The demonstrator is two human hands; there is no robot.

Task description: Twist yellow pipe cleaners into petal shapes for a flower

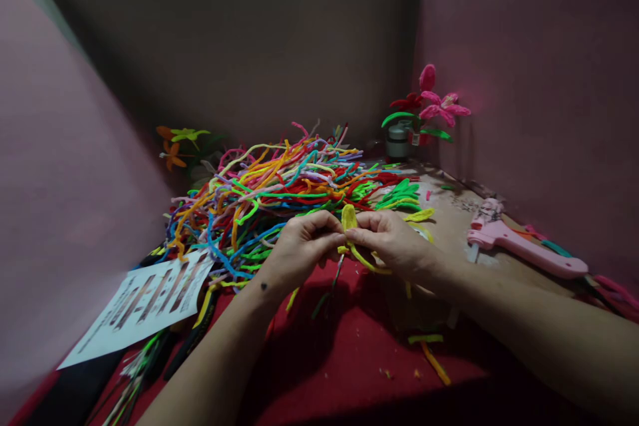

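Observation:
Between my fingertips, a yellow pipe cleaner petal (349, 217) stands upright, with a loose yellow strand curving below it to the right. My left hand (312, 239) pinches it from the left, thumb and forefinger pressed together. From the other side my right hand (389, 239) pinches the same piece. A thin stem hangs beneath my hands; what it joins is hidden by the fingers. Just behind them spreads a large tangled heap of multicoloured pipe cleaners (279, 180). Another yellow petal (420, 215) lies beyond my right hand.
A pink glue gun (529, 249) lies on the right. Pink flowers (444, 106) rise beside a grey container (398, 141) at the back. Green petals (399, 194) lie near the heap. On the left are a printed sheet (144, 299) and orange flowers (173, 153). Short offcuts (435, 363) dot the red cloth.

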